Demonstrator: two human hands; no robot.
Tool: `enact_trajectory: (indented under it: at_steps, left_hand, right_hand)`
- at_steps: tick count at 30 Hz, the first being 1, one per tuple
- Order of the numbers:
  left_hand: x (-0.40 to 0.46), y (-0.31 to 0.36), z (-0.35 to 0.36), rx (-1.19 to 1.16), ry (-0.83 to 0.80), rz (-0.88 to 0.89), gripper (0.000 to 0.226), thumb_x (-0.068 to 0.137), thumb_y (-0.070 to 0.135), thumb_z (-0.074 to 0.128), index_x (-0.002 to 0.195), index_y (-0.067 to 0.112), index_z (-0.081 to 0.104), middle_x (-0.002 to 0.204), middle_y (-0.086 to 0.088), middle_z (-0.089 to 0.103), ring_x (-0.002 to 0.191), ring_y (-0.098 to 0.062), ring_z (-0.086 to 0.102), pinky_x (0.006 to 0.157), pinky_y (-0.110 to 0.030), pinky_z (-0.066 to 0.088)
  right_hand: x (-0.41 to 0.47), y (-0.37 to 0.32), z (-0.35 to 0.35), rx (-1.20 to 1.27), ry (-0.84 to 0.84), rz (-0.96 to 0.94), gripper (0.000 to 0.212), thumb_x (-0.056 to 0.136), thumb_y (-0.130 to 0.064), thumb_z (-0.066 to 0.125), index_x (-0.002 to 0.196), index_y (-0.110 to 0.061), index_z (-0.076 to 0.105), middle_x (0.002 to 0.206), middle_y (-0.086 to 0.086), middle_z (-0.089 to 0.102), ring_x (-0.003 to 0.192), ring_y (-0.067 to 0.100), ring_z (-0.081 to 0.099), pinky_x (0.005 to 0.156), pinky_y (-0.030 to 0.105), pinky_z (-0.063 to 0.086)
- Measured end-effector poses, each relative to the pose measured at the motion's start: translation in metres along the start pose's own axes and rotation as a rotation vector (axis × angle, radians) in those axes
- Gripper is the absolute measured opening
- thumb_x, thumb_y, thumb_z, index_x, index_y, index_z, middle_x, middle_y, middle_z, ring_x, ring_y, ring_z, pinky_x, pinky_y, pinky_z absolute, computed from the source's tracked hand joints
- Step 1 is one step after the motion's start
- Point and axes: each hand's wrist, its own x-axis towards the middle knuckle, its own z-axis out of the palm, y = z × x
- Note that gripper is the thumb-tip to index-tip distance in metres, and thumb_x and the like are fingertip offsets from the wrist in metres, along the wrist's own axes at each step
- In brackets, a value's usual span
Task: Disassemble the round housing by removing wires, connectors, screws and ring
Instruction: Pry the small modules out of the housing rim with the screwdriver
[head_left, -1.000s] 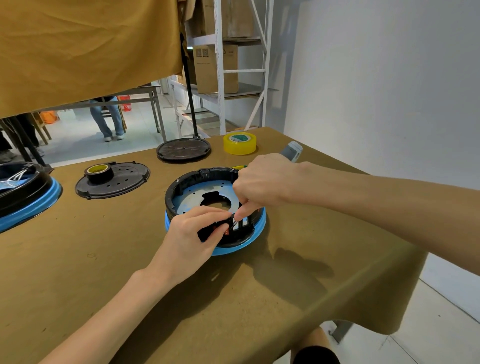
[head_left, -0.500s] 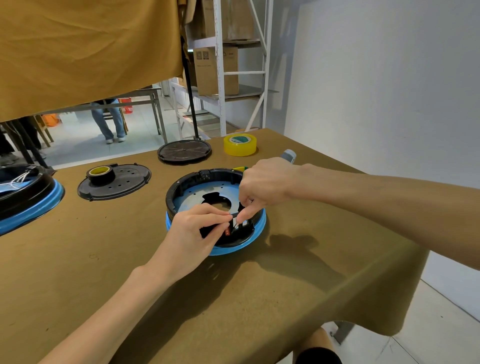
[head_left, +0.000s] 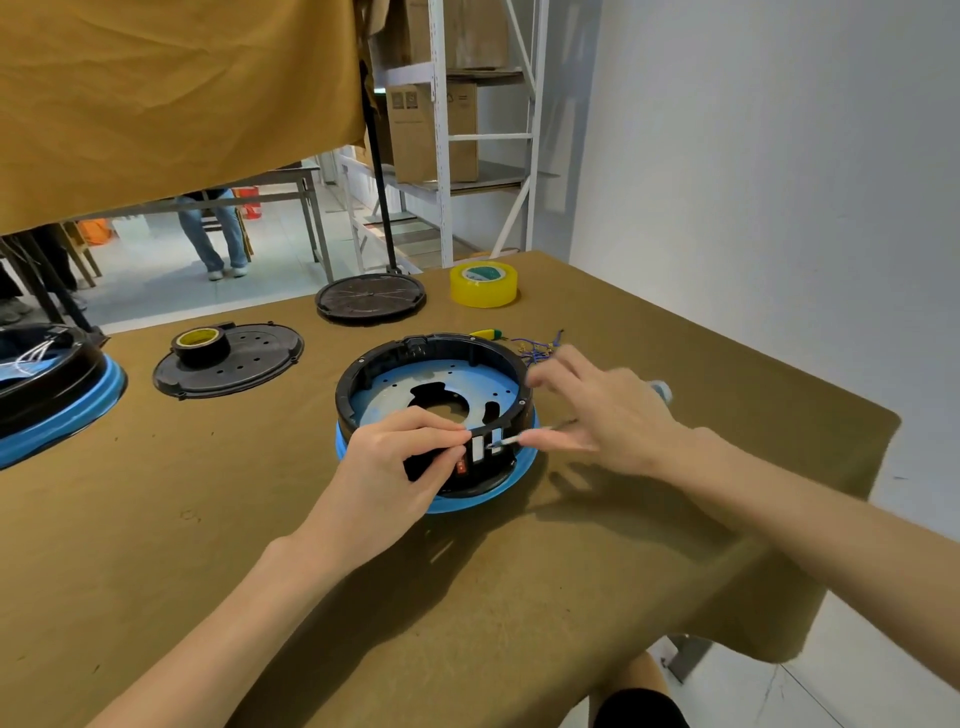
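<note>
1. Desk (head_left: 519, 613) under a brown cloth carries everything; a second sheet of that cloth hangs across the top left.
2. Round housing (head_left: 434, 410) — a black ring on a blue base — sits near the middle of the desk, open side up, with a blue plate showing inside it.
3. Another black-and-blue housing (head_left: 47, 395) is cut off by the left edge.
4. Two black round covers lie behind: the perforated cover (head_left: 228, 358) bears a small roll of yellow tape (head_left: 200, 343), and the ribbed cover (head_left: 370, 298) lies farther back.
5. My left hand (head_left: 395, 467) grips the near wall of the housing, thumb and forefinger curled round the black block with the white connectors (head_left: 485, 447).
6. My right hand (head_left: 602, 410) hangs just right of the rim, blurred; thumb and forefinger pinch a thin white-tipped piece (head_left: 511, 440) at the connectors, the other fingers spread.
7. Big yellow tape roll (head_left: 483, 284) stands at the back.
8. Loose blue wires (head_left: 540, 351) lie behind my right hand, beside a yellow-and-green tool tip (head_left: 485, 333).
</note>
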Motion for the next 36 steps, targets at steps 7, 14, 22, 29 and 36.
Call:
enact_trajectory:
  at_steps: [7,14,22,29,36]
  left_hand:
    - [-0.002,0.000,0.004,0.029,0.024,0.022,0.025,0.091,0.017,0.069,0.114,0.015,0.079,0.111,0.005,0.074,0.106,-0.004,0.067,0.094,-0.025,0.058]
    - [-0.004,0.003,0.004,0.014,0.039,0.026,0.025,0.092,0.015,0.069,0.115,0.014,0.079,0.111,0.004,0.074,0.106,-0.006,0.068,0.096,-0.025,0.057]
    - [-0.004,0.000,0.005,0.010,0.035,0.046,0.025,0.093,0.015,0.067,0.116,0.015,0.077,0.112,0.006,0.072,0.109,-0.004,0.066,0.097,-0.023,0.056]
    - [-0.004,-0.015,0.000,0.015,-0.009,0.094,0.037,0.092,-0.003,0.066,0.122,0.017,0.075,0.118,0.010,0.071,0.117,-0.002,0.063,0.100,-0.021,0.054]
    - [-0.012,-0.022,0.005,0.022,0.046,0.119,0.034,0.092,0.003,0.059,0.122,0.017,0.069,0.120,0.010,0.064,0.119,-0.005,0.059,0.103,-0.020,0.049]
  right_hand:
    - [-0.038,0.002,0.023,0.134,-0.198,0.185,0.045,0.094,-0.080,0.027,0.108,-0.038,0.032,0.084,-0.017,0.050,0.082,-0.001,0.046,0.073,0.028,0.035]
    - [-0.035,0.004,0.027,0.227,-0.146,0.149,0.035,0.101,-0.066,0.029,0.100,-0.032,0.038,0.083,-0.012,0.054,0.089,0.005,0.043,0.088,0.016,0.026]
    - [-0.028,0.004,0.036,0.323,-0.067,0.285,0.012,0.103,-0.040,0.043,0.101,-0.029,0.047,0.084,-0.010,0.055,0.093,0.003,0.045,0.083,0.011,0.028]
    - [0.000,-0.038,0.024,0.466,0.254,0.267,0.021,0.099,-0.026,0.059,0.080,-0.018,0.059,0.065,-0.007,0.056,0.060,0.011,0.052,0.057,0.027,0.040]
    - [0.019,-0.096,0.003,0.216,-0.115,0.191,0.053,0.090,-0.073,0.048,0.074,-0.028,0.071,0.062,-0.012,0.063,0.060,0.007,0.059,0.056,0.025,0.050]
